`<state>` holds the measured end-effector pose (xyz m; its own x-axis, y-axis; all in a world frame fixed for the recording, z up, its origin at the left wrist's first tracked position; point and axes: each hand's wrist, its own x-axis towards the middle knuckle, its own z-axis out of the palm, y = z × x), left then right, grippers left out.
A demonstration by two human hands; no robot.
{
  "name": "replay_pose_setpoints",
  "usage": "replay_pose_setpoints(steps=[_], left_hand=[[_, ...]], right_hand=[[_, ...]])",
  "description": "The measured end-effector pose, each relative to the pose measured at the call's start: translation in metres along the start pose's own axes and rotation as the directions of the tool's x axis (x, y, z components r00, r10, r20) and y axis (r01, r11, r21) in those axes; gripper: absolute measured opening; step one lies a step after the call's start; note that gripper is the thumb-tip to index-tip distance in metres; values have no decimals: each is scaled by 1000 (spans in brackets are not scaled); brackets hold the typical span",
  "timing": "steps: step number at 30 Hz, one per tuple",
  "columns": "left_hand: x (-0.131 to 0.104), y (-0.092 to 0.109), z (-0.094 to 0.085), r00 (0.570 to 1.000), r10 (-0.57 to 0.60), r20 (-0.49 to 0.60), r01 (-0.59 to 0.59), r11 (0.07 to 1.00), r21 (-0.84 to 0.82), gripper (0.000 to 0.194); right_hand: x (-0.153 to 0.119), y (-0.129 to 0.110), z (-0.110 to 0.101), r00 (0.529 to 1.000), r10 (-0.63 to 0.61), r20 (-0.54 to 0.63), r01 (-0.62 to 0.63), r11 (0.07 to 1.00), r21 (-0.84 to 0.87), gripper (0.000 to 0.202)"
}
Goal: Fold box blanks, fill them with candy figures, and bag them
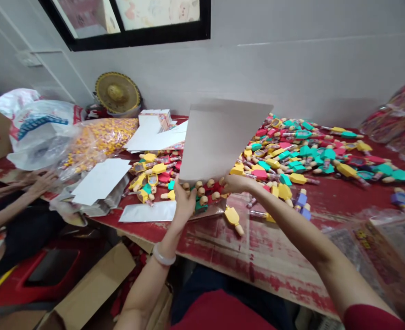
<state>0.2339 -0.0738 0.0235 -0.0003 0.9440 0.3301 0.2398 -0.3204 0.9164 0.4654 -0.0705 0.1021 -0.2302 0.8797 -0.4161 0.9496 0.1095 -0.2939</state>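
Note:
A cardboard display box with a tall pale back flap (pixel 219 142) stands upright before me at the table's edge. Inside it, several plastic toys (pixel 203 200) with round beige knobs are packed in rows, red and green below the knobs. My left hand (pixel 184 201) is closed around the box's left end, thumb toward the knobs. At the right end, my right hand (pixel 235 183) has its fingers curled in against the toys beside a red one; what they pinch is hidden. A loose yellow toy (pixel 233 219) lies just right of the box.
Piles of coloured toys (pixel 302 151) cover the red table (pixel 274 261) behind and right. At left are stacked white cards (pixel 102 181), a bag of small yellow pieces (pixel 102 137) and a co-worker's hands (pixel 42 183). A plastic-wrapped package (pixel 377 252) sits at right.

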Motion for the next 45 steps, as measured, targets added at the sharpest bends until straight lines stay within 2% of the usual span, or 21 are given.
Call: replay_pose_setpoints(steps=[2,5,8,14,20,26,28,31,34,38,42,43,45], left_hand=[[11,-7,4,998,-64,26,65,997,-42,73],[17,-25,5,985,-163,53,167,983,-75,74],[14,-34,5,987,-150,53,154,985,-79,72],[9,-30,8,990,-137,33,139,987,-80,71],[10,-28,7,988,-149,43,152,985,-77,72],[8,-26,5,989,-133,62,139,984,-110,69],[7,-26,5,989,-137,63,144,982,-120,69],[7,-26,5,989,-136,57,142,981,-130,71],[7,-26,4,989,-130,67,138,983,-125,71],[8,-27,3,990,-118,71,127,983,-131,70],[10,-30,5,990,-127,62,135,981,-137,69],[10,-31,5,990,-128,64,135,981,-140,69],[11,-32,5,989,-133,71,142,979,-146,70]], right_hand=[[-1,0,3,1000,7,-29,-9,998,-68,23],[0,-2,6,998,30,-56,-35,996,-82,26],[0,-3,9,998,32,-50,-35,997,-63,24],[-12,7,19,997,-33,-70,30,999,-38,24],[-9,13,13,999,-19,-31,22,995,101,20],[-22,5,23,996,-60,-64,60,998,1,21],[-24,8,26,994,-98,-50,100,995,30,21],[-17,13,27,998,-67,13,65,991,117,20],[-6,11,28,999,4,33,-7,995,101,20],[4,3,31,995,99,-14,-99,994,41,22],[3,1,45,981,151,-118,-141,986,89,23],[2,0,53,967,183,-178,-162,979,126,26],[-2,-1,71,908,270,-320,-195,949,246,35]])
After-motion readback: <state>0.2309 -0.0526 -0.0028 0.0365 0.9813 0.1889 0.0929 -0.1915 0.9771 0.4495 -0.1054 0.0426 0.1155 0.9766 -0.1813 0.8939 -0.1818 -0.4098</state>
